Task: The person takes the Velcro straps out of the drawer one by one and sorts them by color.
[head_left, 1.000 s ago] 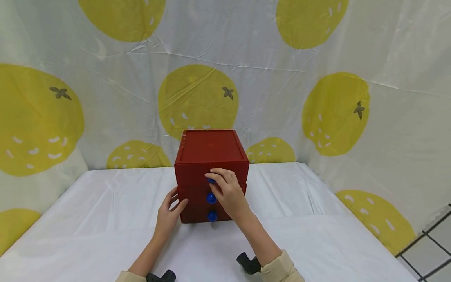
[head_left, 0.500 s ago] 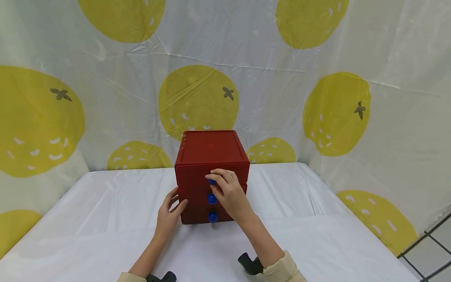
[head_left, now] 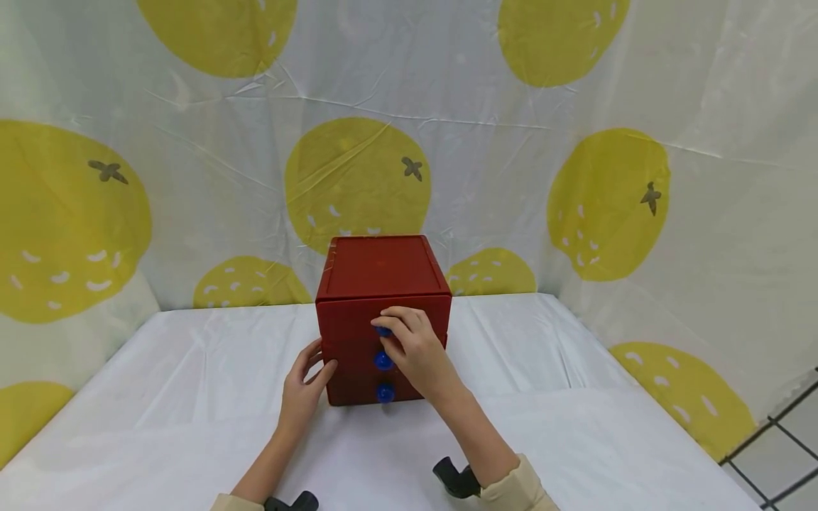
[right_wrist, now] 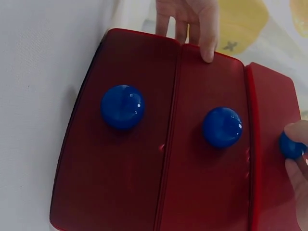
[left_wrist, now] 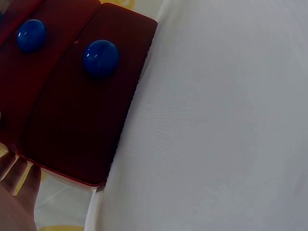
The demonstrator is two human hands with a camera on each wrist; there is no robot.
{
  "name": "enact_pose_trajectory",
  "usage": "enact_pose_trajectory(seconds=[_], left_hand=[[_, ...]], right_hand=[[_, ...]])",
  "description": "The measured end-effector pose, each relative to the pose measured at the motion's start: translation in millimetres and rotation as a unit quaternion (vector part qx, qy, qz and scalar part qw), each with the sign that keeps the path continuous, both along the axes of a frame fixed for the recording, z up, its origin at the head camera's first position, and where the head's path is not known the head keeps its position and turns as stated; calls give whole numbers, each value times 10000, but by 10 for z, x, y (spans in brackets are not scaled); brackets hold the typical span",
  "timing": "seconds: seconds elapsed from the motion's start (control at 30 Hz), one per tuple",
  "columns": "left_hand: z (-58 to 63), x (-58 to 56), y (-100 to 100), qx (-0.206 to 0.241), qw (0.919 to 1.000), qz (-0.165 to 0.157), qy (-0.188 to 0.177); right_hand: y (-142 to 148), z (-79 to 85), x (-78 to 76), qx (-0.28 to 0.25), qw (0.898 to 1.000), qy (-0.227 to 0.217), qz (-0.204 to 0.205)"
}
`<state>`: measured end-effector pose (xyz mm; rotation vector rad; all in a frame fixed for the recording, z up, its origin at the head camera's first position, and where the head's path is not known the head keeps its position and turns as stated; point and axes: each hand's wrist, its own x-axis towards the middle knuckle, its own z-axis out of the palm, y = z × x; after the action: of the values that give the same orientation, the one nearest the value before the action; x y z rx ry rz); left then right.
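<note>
Drew the top drawer [head_left: 348, 317] slightly out of the red drawer unit [head_left: 383, 266] since a second earlier — pinched that drawer's blue knob [head_left: 383, 331] with the right hand [head_left: 417, 353]. Rested the left hand [head_left: 303, 390], fingers apart, on the unit's left edge — had white cloth [head_left: 543, 440] beneath the unit.

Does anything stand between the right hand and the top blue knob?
Nothing visible does: the right hand pinches the top blue knob directly. The left hand holds the left side of the red drawer unit, away from that knob.
</note>
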<state>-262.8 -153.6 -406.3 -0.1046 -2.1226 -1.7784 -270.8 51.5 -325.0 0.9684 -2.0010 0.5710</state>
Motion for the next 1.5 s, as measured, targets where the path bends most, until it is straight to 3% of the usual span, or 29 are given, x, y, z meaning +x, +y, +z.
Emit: enact_pose_trajectory(seconds=[0.57, 1.03, 1.5], left_hand=[[-1, 7, -10, -2, 10000, 19, -34], [12, -3, -15, 127, 9999, 18, -44], [4, -23, -22, 120, 9998, 111, -142]], right_hand=[[21, 62, 99, 149, 9998, -151, -15], [39, 152, 238, 483, 9963, -700, -157], [62, 245, 356, 822, 9920, -927, -261]])
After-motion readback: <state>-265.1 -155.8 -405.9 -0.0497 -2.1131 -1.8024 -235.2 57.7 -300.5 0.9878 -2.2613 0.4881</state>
